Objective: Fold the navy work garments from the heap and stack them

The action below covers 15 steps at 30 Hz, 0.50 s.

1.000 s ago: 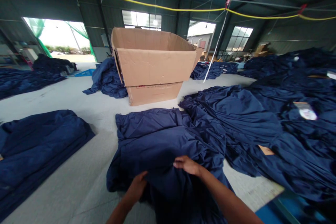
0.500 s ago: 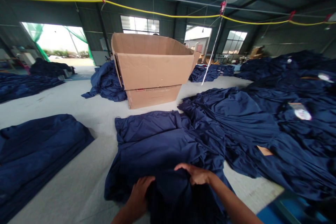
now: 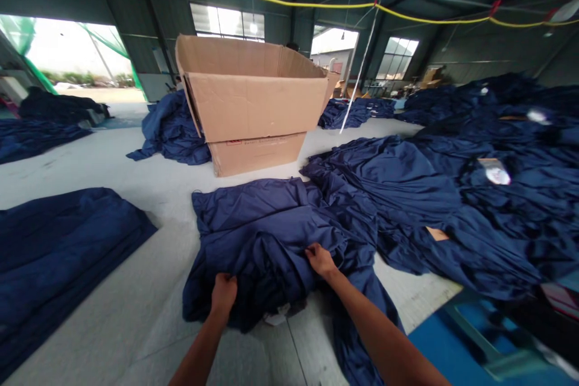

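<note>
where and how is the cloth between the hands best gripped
Probably from the near side, pinching the cloth at both ends of its rumpled part, where the left hand and right hand are: loose folds there seem easy to hold.

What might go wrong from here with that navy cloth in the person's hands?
The navy cloth is bunched between the left hand and the right hand, so creases could get pressed in. It also seems to touch the neighbouring navy pile to its right, so similar-looking pieces might snag or get mixed up.
</note>
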Available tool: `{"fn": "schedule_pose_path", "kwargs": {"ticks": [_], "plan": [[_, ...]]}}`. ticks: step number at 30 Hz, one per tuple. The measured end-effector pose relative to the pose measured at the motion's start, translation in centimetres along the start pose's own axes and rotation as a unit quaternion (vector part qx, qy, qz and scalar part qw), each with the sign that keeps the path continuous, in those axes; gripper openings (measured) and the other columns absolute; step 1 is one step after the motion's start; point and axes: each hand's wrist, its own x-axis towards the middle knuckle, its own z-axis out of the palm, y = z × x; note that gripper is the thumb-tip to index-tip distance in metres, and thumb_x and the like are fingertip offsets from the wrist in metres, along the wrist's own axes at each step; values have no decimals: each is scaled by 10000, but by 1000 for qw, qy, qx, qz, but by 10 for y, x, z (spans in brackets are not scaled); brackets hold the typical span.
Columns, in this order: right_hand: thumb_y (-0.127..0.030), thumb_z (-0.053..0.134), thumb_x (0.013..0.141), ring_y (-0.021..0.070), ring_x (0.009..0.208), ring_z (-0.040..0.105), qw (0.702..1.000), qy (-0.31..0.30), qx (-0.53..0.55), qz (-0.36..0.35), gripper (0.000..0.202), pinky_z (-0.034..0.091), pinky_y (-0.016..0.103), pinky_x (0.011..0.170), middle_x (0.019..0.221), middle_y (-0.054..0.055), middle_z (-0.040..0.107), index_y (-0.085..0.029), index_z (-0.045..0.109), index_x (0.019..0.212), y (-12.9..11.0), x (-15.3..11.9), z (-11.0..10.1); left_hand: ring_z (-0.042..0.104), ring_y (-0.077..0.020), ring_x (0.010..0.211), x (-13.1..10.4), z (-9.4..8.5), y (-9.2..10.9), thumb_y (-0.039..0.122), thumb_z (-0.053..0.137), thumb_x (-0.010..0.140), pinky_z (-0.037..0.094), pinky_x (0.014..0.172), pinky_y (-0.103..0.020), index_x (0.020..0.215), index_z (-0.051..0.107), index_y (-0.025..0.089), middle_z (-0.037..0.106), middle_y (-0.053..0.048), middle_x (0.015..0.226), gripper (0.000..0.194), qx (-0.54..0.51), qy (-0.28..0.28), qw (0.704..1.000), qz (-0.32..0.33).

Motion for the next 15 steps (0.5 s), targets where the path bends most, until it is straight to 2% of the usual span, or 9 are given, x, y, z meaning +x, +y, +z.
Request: {"fn": "schedule_pose_path", "kwargs": {"ticks": [2,4,6,8,9,11,13,15], "plan": [[-362,342,917,215,1050,561,1000,24,6,-7,391,402,308,908,1106,116,613,-137,529,1175,-4,-10,1,628,-216,940,-6,-3,6,238,420,826,483,821,-316,1076,552,108,661,-129,995,311,8,14,1000,16],[-491,378,886,226,1123,505,998,48,-16,-28,465,372,326,953,1189,103,569,-181,518,1203,-12,-23,1,556,-246,1079,-15,-5,17,351,431,837,434,907,-346,1121,523,117,603,-145,1119,379,31,40,996,69],[-612,466,793,274,1176,444,994,70,-69,-46,577,354,385,971,1256,100,514,-215,530,1207,-23,-34,1,519,-297,1111,-24,-3,32,459,450,814,414,914,-404,1149,511,136,584,-148,1139,469,77,51,989,117],[-666,551,691,316,1184,422,986,84,-130,-60,685,349,435,963,1277,111,487,-223,534,1213,-36,-42,2,522,-332,1097,-27,1,45,480,494,779,420,876,-434,1200,479,130,589,-163,1138,548,121,29,984,126],[-640,602,658,323,1181,424,983,83,-150,-60,687,348,439,960,1269,114,494,-224,541,1202,-41,-44,3,534,-336,1082,-26,3,48,447,528,761,426,858,-433,1207,475,126,605,-165,1122,552,131,7,984,117],[-479,664,663,303,1134,482,982,69,-169,-42,527,371,404,931,1185,107,561,-229,584,1120,-48,-44,1,595,-315,987,-20,1,48,314,563,735,452,797,-405,1133,535,144,665,-137,1005,434,135,-34,985,100],[-281,588,739,254,1041,562,984,63,-165,-3,326,409,345,866,1099,97,614,-226,599,1060,-46,-41,-6,641,-274,878,-10,-8,38,187,520,731,467,747,-366,1022,590,187,696,-91,880,300,128,-48,986,92],[-143,443,794,214,966,607,984,86,-152,34,355,430,304,806,1079,104,627,-205,556,1124,-34,-38,-18,645,-248,898,-1,-22,21,133,438,756,467,763,-347,1056,566,200,691,-96,948,333,118,-24,990,70]]}}
